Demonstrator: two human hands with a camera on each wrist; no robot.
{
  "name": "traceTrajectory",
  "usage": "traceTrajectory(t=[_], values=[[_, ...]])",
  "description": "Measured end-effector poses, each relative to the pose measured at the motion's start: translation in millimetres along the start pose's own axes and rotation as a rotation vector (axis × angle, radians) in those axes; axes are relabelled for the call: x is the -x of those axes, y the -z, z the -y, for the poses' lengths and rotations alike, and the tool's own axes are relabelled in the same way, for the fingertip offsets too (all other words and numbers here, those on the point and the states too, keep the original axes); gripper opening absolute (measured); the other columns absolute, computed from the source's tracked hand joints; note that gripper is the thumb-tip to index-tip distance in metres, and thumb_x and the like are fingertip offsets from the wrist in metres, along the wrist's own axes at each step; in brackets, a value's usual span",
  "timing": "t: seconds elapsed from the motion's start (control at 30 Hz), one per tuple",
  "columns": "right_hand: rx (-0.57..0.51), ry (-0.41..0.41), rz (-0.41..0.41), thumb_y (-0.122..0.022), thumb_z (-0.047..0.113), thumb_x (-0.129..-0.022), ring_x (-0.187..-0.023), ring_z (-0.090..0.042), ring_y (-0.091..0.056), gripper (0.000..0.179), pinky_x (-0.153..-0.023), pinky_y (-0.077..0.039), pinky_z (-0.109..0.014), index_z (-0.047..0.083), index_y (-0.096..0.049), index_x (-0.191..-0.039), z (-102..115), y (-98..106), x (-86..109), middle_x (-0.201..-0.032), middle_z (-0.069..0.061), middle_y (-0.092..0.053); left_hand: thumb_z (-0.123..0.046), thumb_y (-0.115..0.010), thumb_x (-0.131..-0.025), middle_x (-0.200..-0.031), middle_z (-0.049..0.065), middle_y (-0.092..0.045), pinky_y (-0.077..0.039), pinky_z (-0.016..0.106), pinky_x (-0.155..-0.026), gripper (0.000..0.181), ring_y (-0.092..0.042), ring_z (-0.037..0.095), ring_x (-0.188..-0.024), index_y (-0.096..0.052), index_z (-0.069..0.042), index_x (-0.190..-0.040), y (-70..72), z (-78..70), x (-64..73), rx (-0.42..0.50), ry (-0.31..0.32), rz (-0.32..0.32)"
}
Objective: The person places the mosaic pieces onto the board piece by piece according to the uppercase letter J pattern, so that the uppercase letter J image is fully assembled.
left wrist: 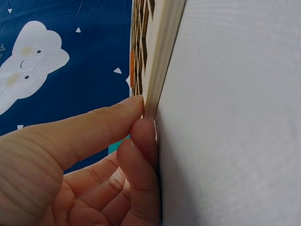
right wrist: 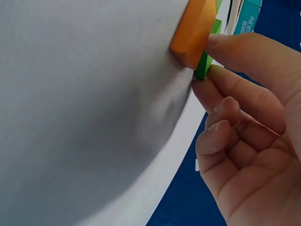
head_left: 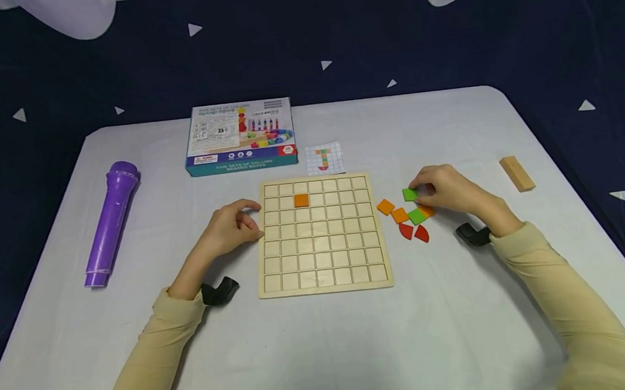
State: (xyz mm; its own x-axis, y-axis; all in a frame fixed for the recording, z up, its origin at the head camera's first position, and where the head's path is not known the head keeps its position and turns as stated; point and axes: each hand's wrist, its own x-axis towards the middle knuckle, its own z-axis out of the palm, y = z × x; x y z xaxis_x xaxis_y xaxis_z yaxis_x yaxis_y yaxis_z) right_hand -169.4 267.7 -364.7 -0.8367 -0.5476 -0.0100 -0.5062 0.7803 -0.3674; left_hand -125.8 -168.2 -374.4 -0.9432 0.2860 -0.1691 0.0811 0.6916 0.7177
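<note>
A wooden grid board point(head_left: 324, 260) lies flat on the table, with one orange square tile point(head_left: 301, 200) in a cell near its top left. At the board's left edge, my left hand point(head_left: 228, 229) grips the rim between thumb and fingers; the left wrist view shows the thumb tip point(left wrist: 134, 100) against that rim. My right hand point(head_left: 446, 190) pinches a green square tile point(head_left: 410, 195) between thumb and index finger. Just below lie several loose pieces: orange squares point(head_left: 385, 207), another green square point(head_left: 417, 216) and two red quarter-round pieces point(head_left: 422, 234).
A small pattern card point(head_left: 324, 159) lies behind the board, beside a bead-set box point(head_left: 240, 137). To the left is a purple tube point(head_left: 111, 225); a wooden block point(head_left: 517, 173) lies to the right. Black wrist-camera mounts point(head_left: 220, 291) sit under both wrists.
</note>
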Motion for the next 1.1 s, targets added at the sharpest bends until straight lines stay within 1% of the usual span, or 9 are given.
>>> traceTrajectory(t=[0.2, 0.33, 0.47, 0.6, 0.7, 0.83, 0.97, 1.1], values=[[0.027, -0.004, -0.029, -0.072, 0.004, -0.076, -0.070, -0.016, -0.048, 0.022, -0.062, -0.040, -0.025, -0.003, -0.070, -0.097, 3.6, 1.8, -3.4, -0.092, -0.015, -0.068, -0.007, -0.074, -0.076, -0.080, 0.012, -0.066, -0.044, 0.026, -0.065, 0.050, -0.055, 0.013, -0.064, -0.055, -0.001, -0.121, -0.2, 0.3, -0.6, 0.002, 0.000, -0.002], [0.032, -0.007, -0.059, -0.073, 0.006, -0.076, -0.071, -0.016, -0.049, 0.022, -0.063, -0.041, -0.025, -0.001, -0.070, -0.097, 8.9, 3.2, -7.9, -0.093, -0.013, -0.068, -0.007, -0.074, -0.075, -0.080, 0.012, -0.066, -0.043, 0.026, -0.064, 0.050, -0.055, 0.013, -0.064, -0.055, -0.001, -0.121, -0.2, 0.6, -1.0, 0.002, 0.000, -0.001], [0.026, 0.008, -0.080, -0.073, 0.008, -0.076, -0.072, -0.016, -0.050, 0.022, -0.063, -0.042, -0.025, 0.000, -0.071, -0.096, 16.8, 3.8, -13.8, -0.093, -0.011, -0.069, -0.007, -0.074, -0.075, -0.080, 0.012, -0.066, -0.043, 0.026, -0.064, 0.050, -0.054, 0.013, -0.063, -0.055, -0.001, -0.121, -0.1, 0.7, -0.9, 0.004, 0.006, -0.001], [0.024, 0.057, -0.092, -0.073, 0.008, -0.076, -0.072, -0.016, -0.053, 0.021, -0.063, -0.043, -0.026, 0.000, -0.071, -0.095, 23.4, 3.3, -20.4, -0.092, -0.012, -0.069, -0.007, -0.074, -0.076, -0.080, 0.012, -0.066, -0.043, 0.026, -0.064, 0.050, -0.055, 0.012, -0.063, -0.055, -0.002, -0.121, 0.1, 0.4, -0.2, 0.004, 0.013, 0.000], [0.020, 0.089, -0.094, -0.072, 0.006, -0.077, -0.070, -0.017, -0.053, 0.020, -0.062, -0.044, -0.026, -0.001, -0.071, -0.096, 28.4, 3.8, -25.0, -0.091, -0.012, -0.069, -0.007, -0.074, -0.076, -0.081, 0.012, -0.066, -0.043, 0.026, -0.064, 0.050, -0.055, 0.012, -0.063, -0.055, -0.002, -0.122, 0.1, -0.3, 0.2, 0.003, 0.018, 0.001], [0.015, 0.094, -0.082, -0.070, 0.006, -0.078, -0.069, -0.016, -0.053, 0.020, -0.062, -0.044, -0.027, 0.000, -0.070, -0.097, 37.3, 5.7, -32.4, -0.094, -0.012, -0.069, -0.007, -0.074, -0.076, -0.080, 0.012, -0.066, -0.044, 0.026, -0.064, 0.050, -0.055, 0.013, -0.063, -0.054, -0.001, -0.122, 0.1, -0.6, 0.4, 0.004, 0.019, 0.000], [0.012, 0.094, -0.071, -0.072, 0.010, -0.079, -0.070, -0.016, -0.053, 0.021, -0.063, -0.045, -0.027, 0.000, -0.070, -0.097, 47.7, 5.1, -39.8, -0.095, -0.010, -0.069, -0.007, -0.074, -0.075, -0.080, 0.012, -0.066, -0.044, 0.026, -0.064, 0.050, -0.055, 0.012, -0.063, -0.055, -0.001, -0.121, 0.2, -0.3, 0.1, 0.005, 0.013, -0.002], [-0.010, 0.121, -0.060, -0.071, 0.010, -0.079, -0.071, -0.017, -0.054, 0.022, -0.064, -0.046, -0.029, -0.001, -0.070, -0.098, 57.7, 3.0, -47.1, -0.096, -0.012, -0.068, -0.007, -0.074, -0.076, -0.080, 0.012, -0.067, -0.044, 0.026, -0.063, 0.050, -0.054, 0.012, -0.062, -0.054, -0.001, -0.122, 0.6, 0.2, -0.1, 0.004, 0.008, 0.003]])
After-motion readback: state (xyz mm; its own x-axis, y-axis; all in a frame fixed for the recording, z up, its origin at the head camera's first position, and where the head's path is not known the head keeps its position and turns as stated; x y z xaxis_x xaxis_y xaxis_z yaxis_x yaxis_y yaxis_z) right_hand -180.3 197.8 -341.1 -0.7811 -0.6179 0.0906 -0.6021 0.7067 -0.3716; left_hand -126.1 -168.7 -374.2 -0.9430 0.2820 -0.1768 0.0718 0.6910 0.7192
